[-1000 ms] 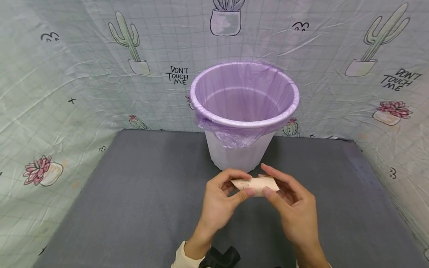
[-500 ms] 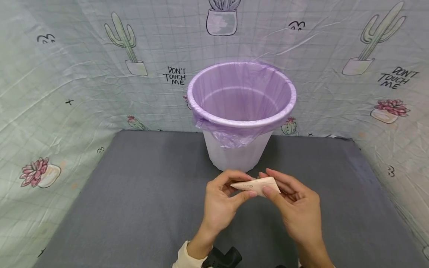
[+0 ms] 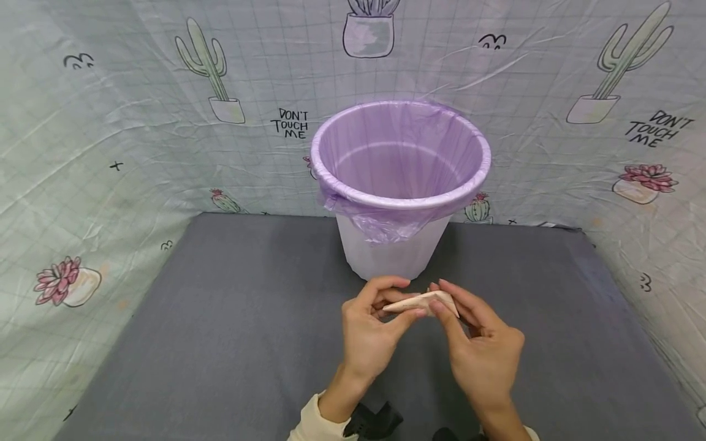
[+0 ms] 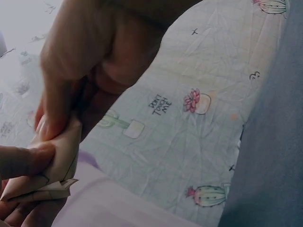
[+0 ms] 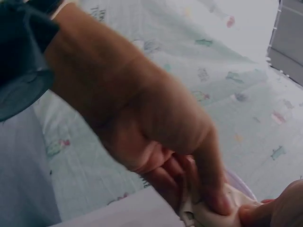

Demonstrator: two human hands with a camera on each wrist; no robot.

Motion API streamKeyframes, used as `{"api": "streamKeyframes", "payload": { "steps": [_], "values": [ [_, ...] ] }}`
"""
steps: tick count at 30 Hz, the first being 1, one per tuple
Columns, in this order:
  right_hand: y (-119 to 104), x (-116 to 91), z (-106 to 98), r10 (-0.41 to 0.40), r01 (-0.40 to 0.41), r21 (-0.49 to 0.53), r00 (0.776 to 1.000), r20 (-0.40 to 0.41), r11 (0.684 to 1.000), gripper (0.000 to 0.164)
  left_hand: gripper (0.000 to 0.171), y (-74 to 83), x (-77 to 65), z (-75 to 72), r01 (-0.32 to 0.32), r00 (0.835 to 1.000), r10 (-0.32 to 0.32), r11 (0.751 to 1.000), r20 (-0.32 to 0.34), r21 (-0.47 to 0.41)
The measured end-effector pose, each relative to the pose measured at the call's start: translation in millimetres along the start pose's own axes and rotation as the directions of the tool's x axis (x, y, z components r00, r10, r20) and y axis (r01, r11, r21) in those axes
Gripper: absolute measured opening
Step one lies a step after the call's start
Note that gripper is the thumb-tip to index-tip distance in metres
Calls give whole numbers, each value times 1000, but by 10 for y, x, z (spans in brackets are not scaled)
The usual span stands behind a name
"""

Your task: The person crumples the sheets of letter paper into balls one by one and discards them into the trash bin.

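Note:
Both hands hold a small folded piece of cream paper (image 3: 423, 302) in front of the bin in the head view. My left hand (image 3: 369, 334) pinches its left end between thumb and fingers. The right hand (image 3: 485, 352) grips the other end, thumb on the near face. Close up in the left wrist view, the folded paper (image 4: 64, 153) shows dark printed lines and layered edges at one end. Fingers hide part of the paper (image 5: 201, 215) in the right wrist view.
Just beyond the hands stands a white waste bin (image 3: 394, 254), lined with a purple plastic bag (image 3: 386, 225) folded over its rim. It sits on a dark grey tabletop (image 3: 248, 318). A cactus-print cloth (image 3: 248, 73) surrounds the back and sides.
The paper has gone from a wider printed face to a narrower, flatter shape as the hands fold and turn it. Both hands stay in front of the bin.

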State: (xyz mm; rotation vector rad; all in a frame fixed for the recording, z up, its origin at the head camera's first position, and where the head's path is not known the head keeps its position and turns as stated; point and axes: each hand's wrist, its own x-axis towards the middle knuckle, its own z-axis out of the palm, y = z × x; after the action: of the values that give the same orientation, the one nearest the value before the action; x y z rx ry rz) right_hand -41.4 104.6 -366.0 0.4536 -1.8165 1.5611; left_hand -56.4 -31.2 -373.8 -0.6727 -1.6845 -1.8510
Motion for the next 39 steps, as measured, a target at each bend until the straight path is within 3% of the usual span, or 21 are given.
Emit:
{"api": "streamKeyframes", "payload": {
  "steps": [5, 8, 11, 13, 15, 17, 18, 19, 22, 25, 29, 32, 34, 37, 39],
  "values": [
    [23, -20, 104, -227, 213, -140, 970, -91, 967, 27, 34, -22, -36, 54, -45, 998, 46, 999, -38, 19],
    [33, 1, 97, -249, 243, -112, 967, -45, 964, 27, 33, -69, -77, 50, 70, 995, -75, 995, -59, -78],
    [39, 56, -37, -177, 159, 131, 975, 137, 979, 28, 34, -67, -84, 16, 205, 975, -219, 958, -47, -202],
    [59, 103, -165, -145, 32, 361, 946, 290, 932, 28, 36, -51, -69, -20, 241, 968, -250, 935, -1, -259],
    [91, 150, -275, -140, -118, 540, 900, 413, 834, 29, 37, -37, -47, -54, 218, 976, -212, 935, 52, -279],
    [121, 186, -351, -144, -235, 618, 854, 500, 750, 31, 38, -23, -26, -80, 192, 981, -171, 937, 96, -291],
    [131, 199, -374, -131, -281, 627, 839, 528, 727, 31, 38, -19, -21, -89, 180, 982, -155, 941, 107, -286],
    [132, 206, -389, -103, -306, 611, 834, 541, 731, 32, 37, -11, -14, -96, 170, 983, -146, 947, 109, -272],
    [90, 196, -402, 50, -333, 455, 847, 529, 826, 36, 35, 18, -1, -109, 133, 990, -121, 973, 78, -187],
    [34, 173, -391, 141, -318, 329, 874, 465, 889, 34, 33, 54, 11, -126, 105, 993, -98, 987, 61, -122],
    [31, 160, -392, 91, -272, 370, 894, 438, 889, 27, 31, 70, 22, -159, 122, 988, -100, 973, 120, -194],
    [91, 157, -388, 15, -260, 484, 891, 454, 835, 26, 30, 49, 25, -179, 167, 977, -115, 934, 178, -317],
    [145, 153, -370, -49, -268, 568, 876, 481, 778, 23, 35, 23, 26, -190, 205, 969, -126, 888, 211, -412],
    [225, 142, -320, -154, -307, 679, 834, 529, 667, 22, 37, -32, 26, -190, 294, 946, -152, 775, 288, -559],
    [260, 132, -289, -187, -340, 710, 813, 552, 617, 22, 35, -73, 22, -178, 341, 932, -167, 704, 322, -622]
  ]
}}
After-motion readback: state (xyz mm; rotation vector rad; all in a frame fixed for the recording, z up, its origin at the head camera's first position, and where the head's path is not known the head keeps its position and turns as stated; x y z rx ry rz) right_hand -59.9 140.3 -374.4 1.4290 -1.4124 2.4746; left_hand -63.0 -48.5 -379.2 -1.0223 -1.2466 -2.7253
